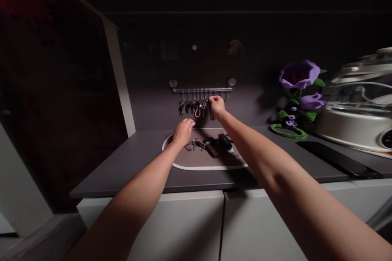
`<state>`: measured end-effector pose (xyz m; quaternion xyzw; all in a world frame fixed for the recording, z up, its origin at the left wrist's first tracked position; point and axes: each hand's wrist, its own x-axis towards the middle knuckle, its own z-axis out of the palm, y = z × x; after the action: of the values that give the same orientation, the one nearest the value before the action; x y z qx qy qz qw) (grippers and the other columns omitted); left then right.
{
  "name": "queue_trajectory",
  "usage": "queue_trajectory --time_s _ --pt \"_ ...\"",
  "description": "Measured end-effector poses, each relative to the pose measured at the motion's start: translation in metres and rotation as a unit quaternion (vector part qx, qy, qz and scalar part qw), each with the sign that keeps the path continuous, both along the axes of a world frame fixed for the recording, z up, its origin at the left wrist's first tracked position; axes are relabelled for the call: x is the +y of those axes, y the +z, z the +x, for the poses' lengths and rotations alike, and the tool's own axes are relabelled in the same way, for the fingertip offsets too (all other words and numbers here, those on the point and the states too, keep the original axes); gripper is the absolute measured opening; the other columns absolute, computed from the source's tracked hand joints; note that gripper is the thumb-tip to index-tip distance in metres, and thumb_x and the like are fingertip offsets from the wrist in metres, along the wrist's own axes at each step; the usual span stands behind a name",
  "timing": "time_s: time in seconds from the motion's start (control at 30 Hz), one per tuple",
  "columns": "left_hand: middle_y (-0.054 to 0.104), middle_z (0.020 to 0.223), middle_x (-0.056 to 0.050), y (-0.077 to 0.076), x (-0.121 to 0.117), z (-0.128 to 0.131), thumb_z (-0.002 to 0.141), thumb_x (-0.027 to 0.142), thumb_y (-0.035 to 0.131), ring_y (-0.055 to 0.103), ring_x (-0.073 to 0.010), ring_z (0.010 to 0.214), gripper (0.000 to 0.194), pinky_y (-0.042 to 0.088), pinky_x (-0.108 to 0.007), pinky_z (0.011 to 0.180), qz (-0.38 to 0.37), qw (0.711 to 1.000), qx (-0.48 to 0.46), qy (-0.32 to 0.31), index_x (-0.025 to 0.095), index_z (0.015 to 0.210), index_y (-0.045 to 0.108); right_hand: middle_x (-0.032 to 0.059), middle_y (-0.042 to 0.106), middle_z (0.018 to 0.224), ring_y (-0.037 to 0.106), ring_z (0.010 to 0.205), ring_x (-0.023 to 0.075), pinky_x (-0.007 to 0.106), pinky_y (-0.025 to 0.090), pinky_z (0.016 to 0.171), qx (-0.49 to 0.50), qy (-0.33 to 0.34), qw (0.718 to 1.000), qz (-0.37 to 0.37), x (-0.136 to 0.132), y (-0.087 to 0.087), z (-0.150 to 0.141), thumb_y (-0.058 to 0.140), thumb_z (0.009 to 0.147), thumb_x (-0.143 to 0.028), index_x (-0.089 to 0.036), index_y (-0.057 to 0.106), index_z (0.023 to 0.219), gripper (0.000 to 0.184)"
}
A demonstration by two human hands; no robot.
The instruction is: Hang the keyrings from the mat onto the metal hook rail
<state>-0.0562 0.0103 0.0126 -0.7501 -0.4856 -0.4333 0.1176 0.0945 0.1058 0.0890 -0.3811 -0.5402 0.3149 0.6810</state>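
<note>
A clear rail with small hooks is fixed to the dark wall, and several keys and a pink loop hang from it. My right hand is raised at the rail's right half, fingers pinched at the top of a key ring with a brown fob hanging below. My left hand hovers above the left part of an oval mat, its fingers curled together with nothing visible in them. On the mat lie a brown key holder, a dark rounded fob and several loose keys.
Purple flowers with a green ring base stand right of the mat. Farther right are a black flat slab and a white appliance with a clear top. The grey counter ends in front above white cabinets.
</note>
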Motion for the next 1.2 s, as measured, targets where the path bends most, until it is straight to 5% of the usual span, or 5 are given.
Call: queue_trajectory --time_s 0.87,1.2 --pt "0.059 0.08 -0.005 0.002 0.0 -0.003 0.085 0.02 0.041 0.053 -0.0152 0.075 0.02 0.037 -0.024 0.067 -0.021 1.0 -0.001 0.02 0.018 0.081 0.06 -0.0006 0.052 0.067 0.044 0.051 0.0064 0.02 0.044 0.05 0.015 -0.041 0.997 -0.057 0.011 -0.02 -0.004 0.047 0.076 -0.025 -0.015 0.054 0.08 0.013" --pt "0.06 0.081 -0.005 0.001 0.002 -0.007 0.085 0.022 0.042 0.054 -0.0157 0.078 0.021 0.038 -0.025 0.07 -0.022 1.0 -0.001 -0.002 0.018 0.082 0.062 0.0102 0.061 0.102 0.057 0.086 0.0129 0.025 0.044 0.081 -0.072 -0.059 0.995 -0.04 0.003 -0.022 0.004 0.048 0.075 -0.02 -0.01 0.054 0.106 0.033"
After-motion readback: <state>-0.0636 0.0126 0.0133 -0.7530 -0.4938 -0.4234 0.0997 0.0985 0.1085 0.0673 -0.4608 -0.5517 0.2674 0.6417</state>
